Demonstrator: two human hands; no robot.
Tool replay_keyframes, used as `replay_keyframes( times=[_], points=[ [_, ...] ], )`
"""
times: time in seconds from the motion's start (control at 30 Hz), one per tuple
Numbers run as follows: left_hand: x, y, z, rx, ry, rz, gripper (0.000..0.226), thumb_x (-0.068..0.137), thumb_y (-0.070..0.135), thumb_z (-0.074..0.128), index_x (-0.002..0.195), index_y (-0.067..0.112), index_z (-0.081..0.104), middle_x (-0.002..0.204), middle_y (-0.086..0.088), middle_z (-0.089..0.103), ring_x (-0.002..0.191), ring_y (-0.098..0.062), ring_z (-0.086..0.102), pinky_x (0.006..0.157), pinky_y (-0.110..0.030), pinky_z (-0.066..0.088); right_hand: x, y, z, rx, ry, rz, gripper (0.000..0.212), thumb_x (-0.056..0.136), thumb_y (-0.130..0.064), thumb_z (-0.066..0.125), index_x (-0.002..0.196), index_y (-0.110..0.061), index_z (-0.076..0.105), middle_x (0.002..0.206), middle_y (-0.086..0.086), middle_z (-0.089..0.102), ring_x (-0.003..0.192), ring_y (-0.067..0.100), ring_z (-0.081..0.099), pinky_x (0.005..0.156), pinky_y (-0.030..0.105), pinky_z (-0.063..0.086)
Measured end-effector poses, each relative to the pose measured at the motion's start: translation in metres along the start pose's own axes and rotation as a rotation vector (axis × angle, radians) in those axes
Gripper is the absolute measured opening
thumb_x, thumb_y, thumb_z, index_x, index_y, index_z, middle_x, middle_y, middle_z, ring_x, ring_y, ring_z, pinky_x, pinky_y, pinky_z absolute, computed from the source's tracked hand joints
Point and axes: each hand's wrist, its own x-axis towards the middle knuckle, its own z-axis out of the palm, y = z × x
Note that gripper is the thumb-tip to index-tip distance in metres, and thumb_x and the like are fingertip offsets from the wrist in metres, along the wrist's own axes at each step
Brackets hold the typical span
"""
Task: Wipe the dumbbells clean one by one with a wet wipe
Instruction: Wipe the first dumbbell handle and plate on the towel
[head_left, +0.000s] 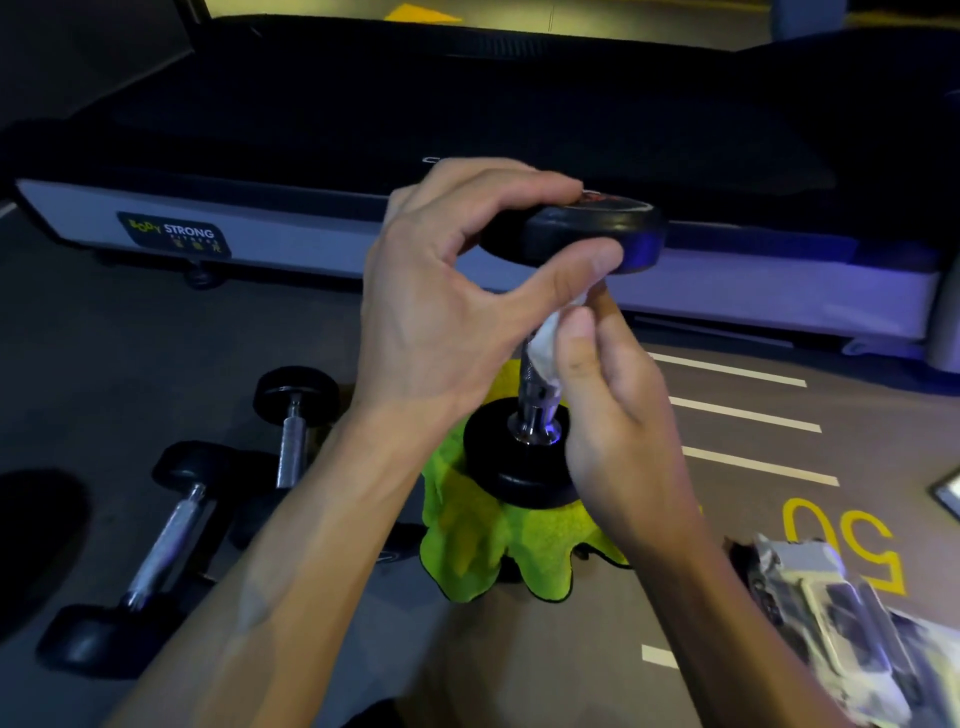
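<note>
Dim gym floor (519, 649), grey, painted with white bars at right and a yellow "50" (844, 545) that reads upside down from the camera. Across the far side runs a treadmill (467, 130) with a dark belt and a pale side rail; a label (174, 234) on the rail's left end reads "BODY STRONG", with smaller print beneath too small to read.

At centre a dumbbell (535, 410) stands upright, slightly tilted, its lower head resting on a yellow-green cloth (483, 545) draped over something hidden beneath. The left hand (452, 312) grips the upper head from the left, fingers curled over its top face and thumb pressed against its rim. A red marking on that top face is mostly covered by the fingertips and cannot be read. The right hand (608, 415) holds a white wipe (550, 343) against the upper part of the chrome handle, thumb and fingers clamped round wipe and bar together.

Two more dumbbells lie on the floor at left: one far (293, 415) and one near (166, 540), both with black heads and chrome handles, lying just beside each other.

At near right a pale packet (831, 613) lies on the floor, blurred; its print cannot be read.
</note>
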Motion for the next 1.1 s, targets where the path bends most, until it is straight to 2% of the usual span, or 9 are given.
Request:
replay_keyframes(
  times=[0.07, 0.17, 0.33, 0.5, 0.6, 0.73, 0.87, 0.97, 1.1],
  points=[
    [0.002, 0.001, 0.001, 0.002, 0.010, -0.017, 0.033, 0.083, 0.048, 0.085, 0.112, 0.035, 0.075, 0.115, 0.016, 0.067, 0.120, -0.027, 0.065, 0.100, -0.047, 0.056, -0.005, -0.001, -0.003, 0.086, 0.091, 0.032, 0.038, 0.115, -0.030, 0.034, 0.110, -0.024, 0.072, 0.089, -0.001, 0.071, 0.095, 0.001, 0.067, 0.087, 0.022, 0.052],
    [0.006, 0.000, 0.002, 0.003, 0.014, -0.021, 0.033, 0.082, 0.051, 0.084, 0.110, 0.037, 0.075, 0.113, 0.016, 0.068, 0.119, -0.024, 0.065, 0.100, -0.048, 0.057, 0.000, -0.003, -0.004, 0.117, 0.247, 0.031, 0.028, 0.111, -0.018, 0.051, 0.109, -0.027, 0.078, 0.104, -0.009, 0.080, 0.111, 0.017, 0.075, 0.096, 0.039, 0.059],
    [0.008, -0.002, 0.002, 0.035, 0.014, -0.030, 0.032, 0.082, 0.053, 0.084, 0.109, 0.039, 0.074, 0.114, 0.014, 0.068, 0.118, -0.023, 0.066, 0.098, -0.048, 0.056, 0.018, 0.001, 0.000, 0.215, 0.321, 0.095, 0.016, 0.093, -0.006, 0.076, 0.104, -0.018, 0.073, 0.092, -0.012, 0.081, 0.096, 0.002, 0.076, 0.084, 0.015, 0.056],
    [0.013, -0.002, 0.003, 0.074, 0.026, -0.032, 0.031, 0.080, 0.057, 0.084, 0.106, 0.044, 0.074, 0.105, 0.017, 0.064, 0.112, -0.022, 0.066, 0.096, -0.049, 0.055, 0.029, 0.004, 0.007, 0.057, 0.365, 0.051, 0.011, 0.094, -0.016, 0.079, 0.093, -0.024, 0.072, 0.086, -0.011, 0.079, 0.085, 0.005, 0.075, 0.080, 0.026, 0.058],
    [0.012, 0.002, 0.008, 0.164, 0.057, -0.001, 0.031, 0.076, 0.062, 0.083, 0.101, 0.046, 0.073, 0.093, 0.020, 0.055, 0.105, -0.005, 0.053, 0.093, -0.032, 0.048, 0.026, 0.010, 0.016, -0.097, 0.427, 0.053, 0.012, 0.093, -0.025, 0.076, 0.103, -0.021, 0.070, 0.091, -0.008, 0.077, 0.083, 0.003, 0.068, 0.082, 0.033, 0.058],
    [0.014, 0.004, 0.009, 0.234, 0.097, 0.006, 0.033, 0.072, 0.067, 0.083, 0.096, 0.048, 0.071, 0.087, 0.019, 0.047, 0.099, -0.005, 0.043, 0.087, -0.019, 0.035, 0.022, 0.015, 0.017, -0.181, 0.356, 0.061, 0.032, 0.094, -0.029, 0.076, 0.122, -0.015, 0.068, 0.108, -0.016, 0.075, 0.101, -0.009, 0.068, 0.090, 0.019, 0.053],
    [0.014, 0.000, 0.000, 0.256, 0.066, -0.021, 0.031, 0.079, 0.065, 0.080, 0.103, 0.049, 0.072, 0.091, 0.018, 0.050, 0.105, -0.014, 0.049, 0.088, -0.013, 0.034, 0.024, 0.020, 0.003, -0.232, 0.183, 0.098, 0.029, 0.097, -0.041, 0.070, 0.117, -0.020, 0.071, 0.104, -0.007, 0.079, 0.100, 0.012, 0.074, 0.090, 0.045, 0.058],
    [0.013, -0.003, -0.006, 0.229, 0.019, -0.014, 0.015, 0.096, 0.054, 0.068, 0.110, 0.050, 0.070, 0.096, 0.017, 0.053, 0.107, -0.014, 0.053, 0.094, -0.019, 0.037, 0.023, 0.017, -0.008, -0.114, 0.074, 0.145, 0.019, 0.106, -0.028, 0.062, 0.106, -0.013, 0.073, 0.097, 0.010, 0.079, 0.089, 0.033, 0.074, 0.078, 0.048, 0.057],
    [0.015, -0.002, -0.007, 0.217, -0.038, 0.016, 0.014, 0.104, 0.044, 0.060, 0.114, 0.048, 0.068, 0.096, 0.016, 0.054, 0.101, -0.011, 0.055, 0.094, -0.016, 0.028, 0.035, 0.004, -0.006, -0.130, 0.151, 0.067, 0.022, 0.107, -0.020, 0.058, 0.090, -0.010, 0.070, 0.076, -0.003, 0.071, 0.069, 0.010, 0.057, 0.063, 0.032, 0.045]
  ],
)
